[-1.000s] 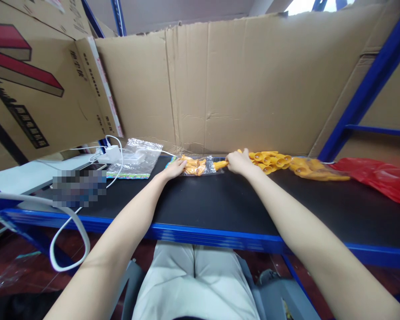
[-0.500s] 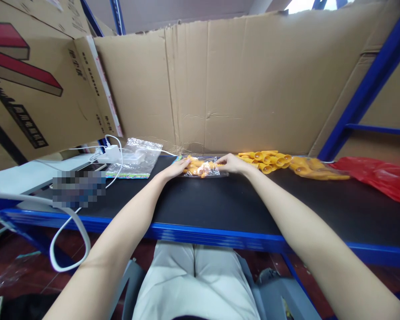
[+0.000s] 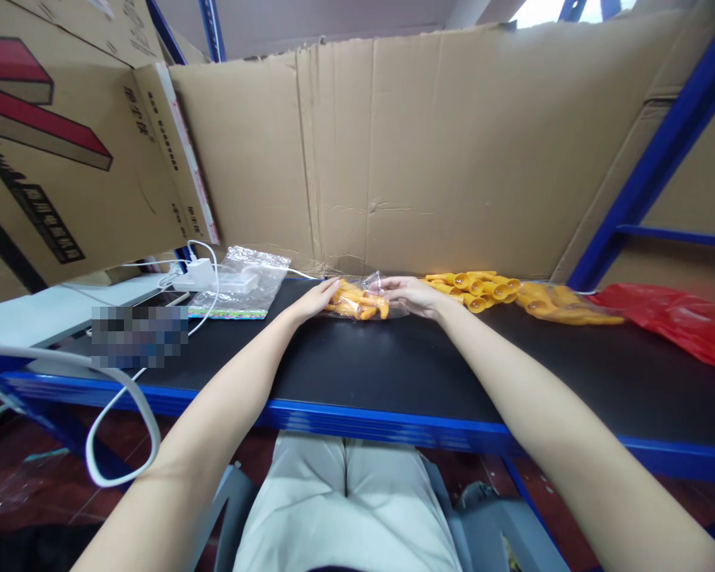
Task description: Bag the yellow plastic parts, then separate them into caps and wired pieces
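Note:
A clear plastic bag (image 3: 357, 302) with several orange pieces inside lies on the black shelf top, between my two hands. My left hand (image 3: 317, 300) is closed on the bag's left side, its fingers over the orange pieces. At the bag's right end, my right hand (image 3: 414, 295) pinches the clear film; its fingertips are partly hidden by the plastic. Just right of that hand lies a pile of yellow-orange cone-shaped pieces (image 3: 475, 289) with hollow ends. Beyond the pile is another bag of orange pieces (image 3: 563, 303).
A red plastic bag (image 3: 673, 318) lies at the far right. On the left are empty clear bags (image 3: 247, 286), a white charger (image 3: 199, 274) with cables, and a blurred-out item (image 3: 140, 335). Cardboard (image 3: 453, 151) stands behind the shelf, whose blue edge (image 3: 387, 421) runs in front of me.
The orange pieces in the bag have turned and sit a little lower. My right hand's fingers have opened out somewhat at the bag's right end. My left hand stays nearly in place.

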Demonstrator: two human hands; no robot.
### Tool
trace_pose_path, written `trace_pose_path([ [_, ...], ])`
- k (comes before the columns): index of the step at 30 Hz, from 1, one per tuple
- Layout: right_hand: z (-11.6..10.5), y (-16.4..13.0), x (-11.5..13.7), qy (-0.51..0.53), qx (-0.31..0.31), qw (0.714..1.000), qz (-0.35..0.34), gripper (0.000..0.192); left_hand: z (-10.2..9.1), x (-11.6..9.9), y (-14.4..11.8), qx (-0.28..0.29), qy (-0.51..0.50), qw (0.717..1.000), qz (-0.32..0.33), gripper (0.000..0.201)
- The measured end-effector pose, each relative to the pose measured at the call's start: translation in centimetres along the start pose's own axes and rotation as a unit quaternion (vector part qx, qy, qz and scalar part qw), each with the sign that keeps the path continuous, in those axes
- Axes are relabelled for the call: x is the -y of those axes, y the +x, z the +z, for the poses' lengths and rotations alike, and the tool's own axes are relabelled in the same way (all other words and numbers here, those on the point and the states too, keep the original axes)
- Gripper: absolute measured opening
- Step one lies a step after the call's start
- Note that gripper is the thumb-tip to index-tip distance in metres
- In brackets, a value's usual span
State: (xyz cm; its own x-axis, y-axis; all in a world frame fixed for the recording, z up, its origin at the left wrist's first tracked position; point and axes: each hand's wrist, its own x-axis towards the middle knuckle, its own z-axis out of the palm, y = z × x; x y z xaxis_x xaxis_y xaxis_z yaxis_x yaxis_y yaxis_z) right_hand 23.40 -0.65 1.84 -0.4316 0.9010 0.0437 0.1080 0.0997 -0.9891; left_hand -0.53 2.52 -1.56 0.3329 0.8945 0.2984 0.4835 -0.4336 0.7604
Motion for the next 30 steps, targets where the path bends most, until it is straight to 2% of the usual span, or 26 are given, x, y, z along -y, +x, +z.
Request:
trace_pose_path([
  [1,-0.1,0.1,0.0,0.015,0.004,1.000,0.007,0.030,0.0,0.2,0.0,0.001,0.019,1.000,0.001,0.059],
  [3,-0.2,0.5,-0.2,0.015,-0.030,0.999,0.017,0.026,0.1,0.4,0.1,0.011,0.066,0.998,0.008,0.059],
  [6,-0.3,1.3,-0.6,-0.081,-0.164,0.982,0.040,0.015,0.2,0.4,0.2,0.003,0.149,0.989,0.014,0.052],
  [8,-0.3,1.6,-0.8,-0.154,-0.215,0.962,0.075,0.003,0.2,0.3,0.2,-0.022,0.180,0.983,0.024,0.047],
  [10,-0.3,1.6,-0.9,-0.156,-0.177,0.964,0.119,0.011,0.2,0.2,0.2,-0.051,0.179,0.981,0.048,0.041],
  [13,-0.3,1.2,-0.8,-0.065,-0.083,0.983,0.148,0.012,0.2,0.0,0.1,-0.080,0.153,0.981,0.086,0.029],
  [16,-0.1,1.1,-0.6,0.027,-0.053,0.986,0.157,0.006,0.2,-0.4,0.2,-0.111,0.128,0.980,0.104,0.019],
  [19,0.6,1.3,-0.3,0.089,-0.052,0.979,0.175,0.006,0.4,-1.0,0.1,-0.126,0.106,0.979,0.124,0.017],
  [23,1.7,1.9,-0.6,0.125,-0.086,0.980,0.127,0.015,0.3,-1.9,-0.2,-0.110,0.087,0.979,0.152,0.018],
  [26,2.1,2.2,-1.4,0.138,-0.096,0.980,0.106,0.015,0.1,-2.2,-0.2,-0.105,0.079,0.980,0.151,0.021],
  [30,2.4,2.1,-1.6,0.077,-0.085,0.987,0.115,0.014,-0.3,-1.7,-0.1,-0.169,0.102,0.974,0.111,0.025],
])
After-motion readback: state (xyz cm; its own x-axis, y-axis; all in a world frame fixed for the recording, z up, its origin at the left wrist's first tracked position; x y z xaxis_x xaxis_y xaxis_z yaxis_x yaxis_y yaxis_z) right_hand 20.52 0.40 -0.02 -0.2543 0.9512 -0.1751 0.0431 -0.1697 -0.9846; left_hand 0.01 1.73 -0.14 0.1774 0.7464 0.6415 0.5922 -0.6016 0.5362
